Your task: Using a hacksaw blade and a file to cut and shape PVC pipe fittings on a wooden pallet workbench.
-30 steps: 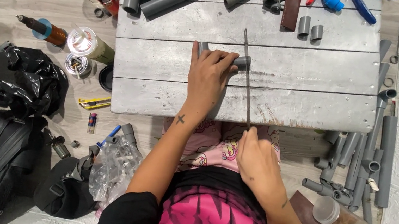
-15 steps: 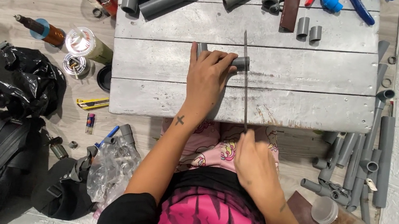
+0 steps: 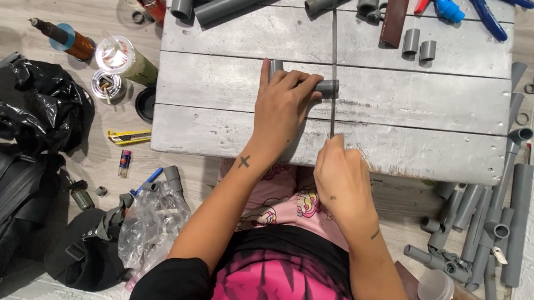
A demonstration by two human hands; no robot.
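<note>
Left hand (image 3: 282,106) flat on pipe (image 3: 328,87)

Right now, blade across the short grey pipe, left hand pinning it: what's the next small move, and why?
Probably one even pull of the saw blade back toward the body. The right hand grips its near end, and the blade lies straight across the short grey pipe on the grey board table, reaching far past it. The left hand pins the pipe just beside the blade, so keep the stroke straight.
</note>
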